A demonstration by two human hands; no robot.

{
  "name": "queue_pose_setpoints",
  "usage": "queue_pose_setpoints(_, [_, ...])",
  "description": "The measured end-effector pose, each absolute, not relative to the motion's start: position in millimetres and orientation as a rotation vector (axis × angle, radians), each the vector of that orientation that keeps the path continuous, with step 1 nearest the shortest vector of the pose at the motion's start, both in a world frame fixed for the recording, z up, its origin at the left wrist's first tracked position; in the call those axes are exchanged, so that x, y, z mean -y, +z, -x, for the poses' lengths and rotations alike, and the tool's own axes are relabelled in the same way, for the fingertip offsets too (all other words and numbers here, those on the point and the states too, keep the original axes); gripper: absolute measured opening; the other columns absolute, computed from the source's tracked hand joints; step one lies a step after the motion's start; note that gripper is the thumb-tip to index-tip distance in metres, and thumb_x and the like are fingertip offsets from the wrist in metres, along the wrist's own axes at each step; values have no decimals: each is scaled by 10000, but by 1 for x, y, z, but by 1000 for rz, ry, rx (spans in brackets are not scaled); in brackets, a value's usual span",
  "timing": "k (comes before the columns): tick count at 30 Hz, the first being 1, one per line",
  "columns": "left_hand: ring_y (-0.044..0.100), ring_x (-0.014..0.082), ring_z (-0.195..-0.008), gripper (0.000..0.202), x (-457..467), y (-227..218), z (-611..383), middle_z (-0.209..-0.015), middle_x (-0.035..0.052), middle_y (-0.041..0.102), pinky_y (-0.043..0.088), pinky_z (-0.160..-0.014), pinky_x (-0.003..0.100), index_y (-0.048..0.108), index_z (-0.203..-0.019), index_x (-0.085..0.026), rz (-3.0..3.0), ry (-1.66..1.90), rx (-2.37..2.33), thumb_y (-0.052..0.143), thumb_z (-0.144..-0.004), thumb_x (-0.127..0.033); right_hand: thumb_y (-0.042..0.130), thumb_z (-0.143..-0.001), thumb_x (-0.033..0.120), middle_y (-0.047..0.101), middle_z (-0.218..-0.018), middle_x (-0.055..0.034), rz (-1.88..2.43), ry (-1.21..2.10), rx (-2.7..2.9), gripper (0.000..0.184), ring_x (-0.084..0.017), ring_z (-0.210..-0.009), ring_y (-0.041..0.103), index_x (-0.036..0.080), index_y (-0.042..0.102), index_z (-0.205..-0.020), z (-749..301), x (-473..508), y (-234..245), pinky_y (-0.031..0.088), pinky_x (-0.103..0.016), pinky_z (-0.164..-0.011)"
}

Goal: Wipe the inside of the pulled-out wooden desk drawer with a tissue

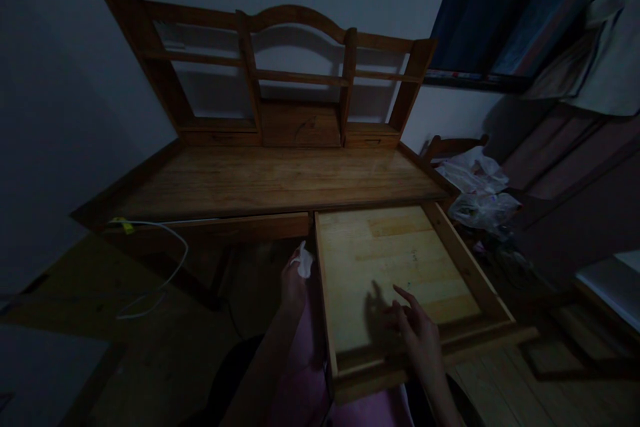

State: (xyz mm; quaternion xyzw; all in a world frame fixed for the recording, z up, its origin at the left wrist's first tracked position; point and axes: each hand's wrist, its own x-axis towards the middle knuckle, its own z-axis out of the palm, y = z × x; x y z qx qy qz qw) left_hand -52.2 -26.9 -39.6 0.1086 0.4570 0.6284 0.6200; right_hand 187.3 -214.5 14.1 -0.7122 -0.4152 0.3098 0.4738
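Note:
A wooden desk with a shelf hutch stands against the wall. Its right drawer is pulled far out and I see nothing inside it. My right hand reaches over the drawer's front edge with fingers spread, hovering above the pale drawer bottom. My left hand is below the desk front, just left of the drawer, closed on a crumpled white cloth or tissue.
A white cable with a yellow tag hangs from the desk's left front edge. Crumpled plastic bags lie on a chair to the right. Dark curtains hang at upper right. The floor is wooden.

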Motion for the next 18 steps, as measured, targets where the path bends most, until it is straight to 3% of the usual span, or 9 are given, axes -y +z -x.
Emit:
queue_pose_setpoints(2, [738,144,-839,120,6,-30,55,-880,69,772,585,-915,265,730,-895,-154,-136,1426,-1007,614,-889,-124,556,-927,749,818,-1010,-130,1749,760,1032,766,-275,-751,787,178,617,-1434,-187,215,16,631,-364,-689])
queue_pose_setpoints(5, [718,116,-767,134,-20,-18,53,-859,50,756,589,-851,234,696,-862,-165,-120,1386,-966,623,-973,-152,543,-930,756,818,-993,-123,1767,756,1040,752,-274,-746,788,184,638,-1409,-185,215,19,628,-357,-677])
queue_pose_setpoints(12, [712,118,-680,142,-32,-28,35,-849,43,767,576,-702,245,718,-868,-134,-186,1383,-993,844,-841,-193,524,-951,735,815,-994,-117,1782,726,1034,704,-268,-760,784,191,664,-1374,-185,216,16,619,-357,-700])
queue_pose_setpoints(18, [723,161,-697,207,-35,-55,32,-785,45,779,583,-785,315,743,-862,-131,-272,1445,-1161,897,-731,-170,527,-944,737,815,-902,-99,1791,702,1066,671,-275,-737,781,196,714,-1294,-187,215,16,608,-354,-666])
